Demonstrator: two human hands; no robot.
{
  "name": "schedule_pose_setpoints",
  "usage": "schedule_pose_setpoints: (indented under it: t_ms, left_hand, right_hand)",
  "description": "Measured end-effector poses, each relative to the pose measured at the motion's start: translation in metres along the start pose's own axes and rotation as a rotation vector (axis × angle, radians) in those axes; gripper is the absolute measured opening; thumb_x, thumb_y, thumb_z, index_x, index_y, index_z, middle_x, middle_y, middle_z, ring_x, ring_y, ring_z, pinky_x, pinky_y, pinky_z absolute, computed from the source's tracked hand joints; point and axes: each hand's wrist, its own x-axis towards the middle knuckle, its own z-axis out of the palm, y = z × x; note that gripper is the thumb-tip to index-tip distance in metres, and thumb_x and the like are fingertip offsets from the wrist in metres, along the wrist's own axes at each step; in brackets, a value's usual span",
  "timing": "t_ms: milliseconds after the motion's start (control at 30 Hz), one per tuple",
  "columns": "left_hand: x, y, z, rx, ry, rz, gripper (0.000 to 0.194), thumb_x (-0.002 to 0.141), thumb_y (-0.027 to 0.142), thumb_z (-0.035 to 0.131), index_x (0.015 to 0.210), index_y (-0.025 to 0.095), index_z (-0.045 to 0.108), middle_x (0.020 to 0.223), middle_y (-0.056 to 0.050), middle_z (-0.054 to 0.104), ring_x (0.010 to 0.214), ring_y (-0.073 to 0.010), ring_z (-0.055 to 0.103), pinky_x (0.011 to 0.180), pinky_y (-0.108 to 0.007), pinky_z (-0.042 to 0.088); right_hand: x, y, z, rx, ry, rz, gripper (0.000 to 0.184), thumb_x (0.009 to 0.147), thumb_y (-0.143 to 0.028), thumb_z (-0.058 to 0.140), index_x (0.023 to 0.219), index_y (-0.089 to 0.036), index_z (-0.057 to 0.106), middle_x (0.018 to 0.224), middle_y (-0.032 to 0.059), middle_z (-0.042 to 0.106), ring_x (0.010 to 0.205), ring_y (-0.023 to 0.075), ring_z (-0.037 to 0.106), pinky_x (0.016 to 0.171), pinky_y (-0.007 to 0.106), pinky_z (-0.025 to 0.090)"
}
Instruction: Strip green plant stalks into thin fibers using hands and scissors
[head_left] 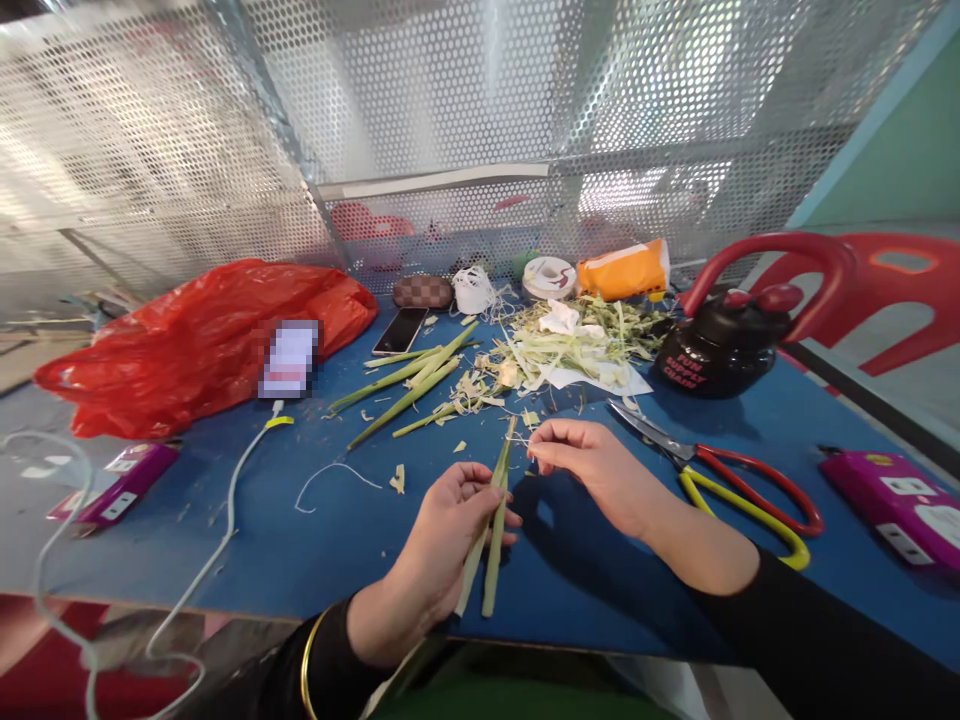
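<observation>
My left hand (454,535) is closed around two long, pale green leaf strips (496,540), gripping them near the middle. The strips meet at their upper tip and spread apart below. My right hand (589,465) pinches a thin white string (519,438) right by that tip; part of the string crosses the strips. Beyond my hands lie several loose green leaf strips (420,385) on the blue table (330,545). Scissors (690,455) with one red and one yellow handle rest just right of my right hand. A loose piece of white string (330,470) curls on the left.
A red plastic bag (202,330) and a phone on a white cable (232,510) occupy the left. Behind are a leaf-scrap pile (540,350), a string ball (474,290), a tape roll (549,277) and an orange packet (624,270). A black jug (716,350) stands right, near a purple box (892,500).
</observation>
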Motion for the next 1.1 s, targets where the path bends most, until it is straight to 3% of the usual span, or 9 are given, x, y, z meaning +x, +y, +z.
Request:
schedule_pose_setpoints:
  t_ms: [200,300,367,467,567,700,867,967,1100]
  left_hand:
    - [-0.011,0.003,0.000,0.245,-0.084,0.062,0.042,0.079,0.021,0.060,0.119,0.017,0.049,0.112,-0.011,0.064,0.095,-0.0214,0.066,0.083,-0.035,0.052]
    - [-0.019,0.007,-0.011,0.610,-0.178,0.293,0.046,0.080,0.023,0.058,0.126,0.020,0.052,0.130,-0.011,0.057,0.122,-0.0242,0.053,0.104,-0.039,0.039]
    - [-0.020,0.014,-0.020,0.923,-0.138,0.471,0.041,0.081,0.021,0.057,0.121,0.023,0.059,0.138,-0.008,0.052,0.129,-0.0258,0.044,0.111,-0.043,0.030]
    - [-0.009,0.026,-0.026,1.151,-0.061,0.624,0.034,0.084,0.017,0.052,0.115,0.022,0.064,0.121,-0.007,0.064,0.115,-0.0237,0.055,0.101,-0.041,0.039]
    - [0.016,0.034,-0.020,1.150,-0.080,0.694,0.029,0.080,0.016,0.058,0.105,0.023,0.068,0.099,-0.003,0.069,0.087,-0.0176,0.062,0.081,-0.031,0.048]
    - [0.049,0.032,-0.005,1.079,-0.178,0.725,0.018,0.075,0.018,0.063,0.090,0.022,0.073,0.082,-0.001,0.068,0.072,-0.0148,0.060,0.065,-0.025,0.045]
    - [0.063,0.024,-0.001,0.947,-0.231,0.771,0.015,0.079,0.019,0.059,0.077,0.021,0.073,0.078,-0.002,0.067,0.074,-0.0153,0.061,0.068,-0.024,0.043]
    - [0.065,0.023,-0.005,0.868,-0.224,0.695,0.013,0.078,0.020,0.059,0.076,0.021,0.072,0.079,-0.002,0.069,0.076,-0.0164,0.061,0.070,-0.024,0.043]
    - [0.065,0.027,-0.009,0.761,-0.232,0.533,0.011,0.079,0.025,0.060,0.075,0.019,0.068,0.074,0.000,0.067,0.070,-0.0146,0.059,0.067,-0.024,0.043]
  right_hand:
    - [0.002,0.003,-0.001,-0.021,-0.011,0.012,0.011,0.070,-0.028,0.064,0.066,-0.018,0.063,0.063,-0.0030,0.055,0.064,0.0129,0.049,0.066,0.028,0.038]
    - [0.002,0.003,-0.002,-0.049,-0.010,0.019,0.012,0.070,-0.029,0.064,0.065,-0.018,0.063,0.063,-0.0028,0.056,0.064,0.0128,0.049,0.066,0.028,0.037]
    - [0.002,0.003,-0.001,-0.065,-0.013,0.019,0.012,0.070,-0.029,0.064,0.064,-0.018,0.062,0.064,-0.0026,0.056,0.064,0.0127,0.048,0.066,0.028,0.037]
    - [0.002,0.004,-0.001,-0.076,-0.031,0.027,0.012,0.070,-0.029,0.064,0.066,-0.018,0.063,0.064,-0.0022,0.055,0.064,0.0131,0.048,0.066,0.028,0.036]
    - [0.002,0.006,0.000,-0.062,-0.046,0.030,0.012,0.070,-0.030,0.064,0.066,-0.019,0.063,0.063,-0.0025,0.054,0.064,0.0130,0.046,0.065,0.028,0.035]
    - [0.003,0.006,-0.001,-0.055,-0.055,0.008,0.014,0.071,-0.029,0.063,0.062,-0.018,0.060,0.061,-0.0033,0.051,0.063,0.0128,0.044,0.064,0.028,0.034]
    - [0.003,0.003,0.000,-0.041,-0.055,0.026,0.013,0.071,-0.028,0.061,0.063,-0.018,0.059,0.063,-0.0031,0.050,0.065,0.0131,0.046,0.066,0.028,0.036]
    - [0.003,0.001,0.000,-0.039,-0.037,0.049,0.014,0.073,-0.029,0.061,0.065,-0.018,0.058,0.064,-0.0025,0.051,0.065,0.0136,0.048,0.066,0.028,0.039]
    - [0.004,0.003,-0.006,-0.230,0.086,0.027,0.015,0.078,-0.030,0.059,0.089,-0.020,0.059,0.065,-0.0037,0.051,0.061,0.0136,0.049,0.057,0.026,0.038]
